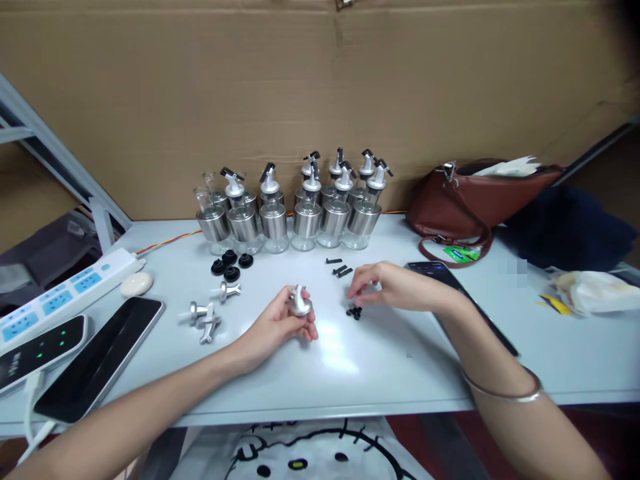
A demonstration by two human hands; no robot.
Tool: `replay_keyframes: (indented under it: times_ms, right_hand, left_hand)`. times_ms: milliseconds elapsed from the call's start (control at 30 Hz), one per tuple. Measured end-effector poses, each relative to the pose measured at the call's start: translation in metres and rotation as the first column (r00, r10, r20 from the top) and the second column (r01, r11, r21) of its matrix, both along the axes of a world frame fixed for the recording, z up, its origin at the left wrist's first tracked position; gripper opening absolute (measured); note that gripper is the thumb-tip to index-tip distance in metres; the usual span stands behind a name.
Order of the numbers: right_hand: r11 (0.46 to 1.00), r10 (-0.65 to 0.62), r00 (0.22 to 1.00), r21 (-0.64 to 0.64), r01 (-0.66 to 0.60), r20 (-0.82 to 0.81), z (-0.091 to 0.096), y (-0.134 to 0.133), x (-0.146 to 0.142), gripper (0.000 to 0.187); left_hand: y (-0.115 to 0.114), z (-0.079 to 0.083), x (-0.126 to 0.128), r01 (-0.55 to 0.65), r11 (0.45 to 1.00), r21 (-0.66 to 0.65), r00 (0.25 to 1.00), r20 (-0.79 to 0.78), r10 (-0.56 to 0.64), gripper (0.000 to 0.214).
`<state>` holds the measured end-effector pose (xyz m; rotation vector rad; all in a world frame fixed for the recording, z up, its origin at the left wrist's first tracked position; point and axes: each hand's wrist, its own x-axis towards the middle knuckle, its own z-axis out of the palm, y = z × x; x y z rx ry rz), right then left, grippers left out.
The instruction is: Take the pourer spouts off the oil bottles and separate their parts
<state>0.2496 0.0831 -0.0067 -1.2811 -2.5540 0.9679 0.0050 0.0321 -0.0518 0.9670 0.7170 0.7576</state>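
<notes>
Left hand (290,319) and right hand (373,285) bare; left forearm (190,380) and right forearm (480,340) uncovered. Thin silvery bangle (515,399) round the right forearm, glossy. White garment (320,445), bold black line print: two dark ovals (341,457), one black-edged yellow oval (299,464), curved outline, short strokes crossing it.

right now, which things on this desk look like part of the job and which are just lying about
Seemingly the job:
silver pourer top in the left hand
small black pieces by the right hand
black strips
black stoppers
loose silver tops
bottles

Apparently lying about:
power strip
white round thing
device with green lights
left phone
right phone
brown bag
plastic packet
</notes>
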Motion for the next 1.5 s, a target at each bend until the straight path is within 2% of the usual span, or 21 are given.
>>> replay_keyframes:
  times_ms: [100,300,433,533,633,833,1033,1267,1500]
  right_hand:
    - [0.999,0.017,0.999,-0.034,-0.015,0.049,-0.002,-0.003,-0.006,0.015]
    - [0.999,0.008,0.996,0.043,-0.011,0.088,-0.006,-0.008,-0.018,0.010]
    - [0.996,-0.036,0.996,0.078,0.042,-0.081,-0.004,-0.010,-0.022,0.015]
    - [0.993,-0.116,0.935,-0.074,0.097,-0.335,-0.004,-0.014,-0.029,0.023]
    - [0.970,-0.181,0.849,-0.233,0.071,-0.497,-0.006,-0.019,-0.037,0.026]
    - [0.932,-0.267,0.798,-0.355,0.071,-0.541,-0.008,-0.020,-0.051,0.023]
    - [0.883,-0.298,0.811,-0.469,0.032,-0.504,0.001,-0.015,-0.063,0.028]
    - [0.878,-0.286,0.815,-0.478,0.012,-0.505,-0.005,-0.011,-0.064,0.034]
    - [0.943,-0.278,0.739,-0.320,0.088,-0.614,-0.009,-0.022,-0.065,0.037]
  left_hand:
    - [-0.003,-0.001,0.001,0.029,0.997,-0.065,0.999,0.017,-0.028,0.031]
    - [-0.003,0.004,0.001,0.026,0.996,-0.085,0.998,-0.046,-0.030,0.028]
    - [-0.002,0.003,0.001,0.046,0.995,-0.087,0.998,-0.026,-0.049,0.032]
    - [-0.002,0.001,-0.001,0.117,0.991,-0.066,0.993,-0.014,-0.118,0.032]
    - [-0.004,-0.001,-0.002,0.182,0.983,-0.032,0.983,-0.019,-0.182,0.036]
    - [-0.008,0.002,-0.002,0.203,0.979,0.007,0.979,-0.002,-0.203,0.044]
    - [-0.009,0.004,-0.002,0.185,0.983,0.017,0.981,0.054,-0.185,0.047]
    - [-0.010,0.003,-0.005,0.217,0.976,0.022,0.975,0.045,-0.218,0.043]
    - [-0.009,0.005,-0.004,0.177,0.984,0.009,0.984,-0.003,-0.177,0.044]
